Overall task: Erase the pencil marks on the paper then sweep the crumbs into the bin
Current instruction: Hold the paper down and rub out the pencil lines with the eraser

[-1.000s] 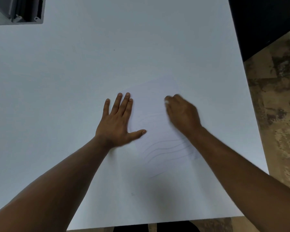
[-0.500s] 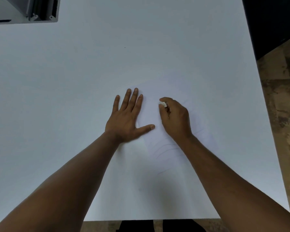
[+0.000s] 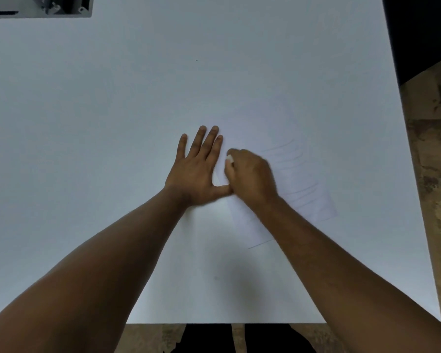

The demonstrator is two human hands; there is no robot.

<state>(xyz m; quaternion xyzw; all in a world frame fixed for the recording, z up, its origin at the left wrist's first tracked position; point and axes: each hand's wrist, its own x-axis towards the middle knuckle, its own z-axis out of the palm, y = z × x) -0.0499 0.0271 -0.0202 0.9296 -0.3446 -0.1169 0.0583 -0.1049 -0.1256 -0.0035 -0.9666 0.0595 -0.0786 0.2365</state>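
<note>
pressing paper (image 3: 278,128), left hand (image 3: 197,171), right hand (image 3: 251,177) pinching eraser (image 3: 229,158), table (image 3: 112,123)

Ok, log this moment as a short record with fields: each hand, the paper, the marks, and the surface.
left hand: flat, fingers straight, pressing the sheet's left edge
right hand: fingers curled round a small white eraser, on the sheet
paper: white sheet lying flat and skewed on the table
pencil marks: faint curved lines visible right of the right hand
table: white
crumbs: too small to tell
</note>
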